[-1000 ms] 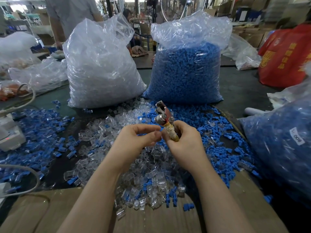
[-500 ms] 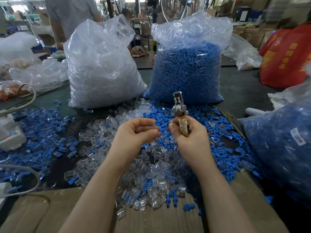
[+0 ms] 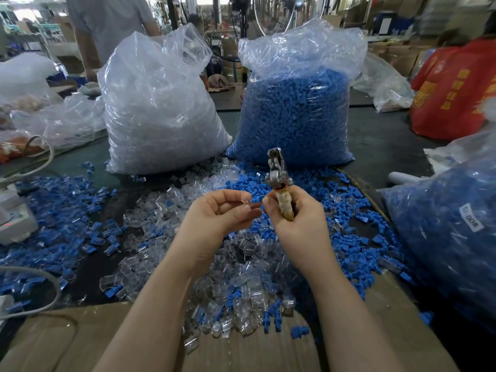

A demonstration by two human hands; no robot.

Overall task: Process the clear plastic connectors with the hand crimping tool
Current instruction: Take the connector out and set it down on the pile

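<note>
My right hand (image 3: 295, 224) grips the hand crimping tool (image 3: 277, 181) by its tape-wrapped handle, metal head pointing up and away. Just left of it, my left hand (image 3: 220, 213) pinches one clear plastic connector (image 3: 247, 203) between thumb and fingertips, close to the tool's handle but apart from the metal jaws. Below both hands lies a loose pile of clear connectors (image 3: 236, 277) mixed with blue plastic pieces (image 3: 349, 237).
A big bag of clear connectors (image 3: 158, 108) and a bag of blue pieces (image 3: 295, 114) stand behind the pile. Another blue-filled bag (image 3: 445, 232) sits at the right. Cardboard (image 3: 255, 353) covers the near edge. A white device (image 3: 16, 218) and cables lie left. A person stands behind.
The tool swung from leaning left to upright and moved slightly right. My left hand drew apart from the right hand, and the clear connector now shows at its fingertips.
</note>
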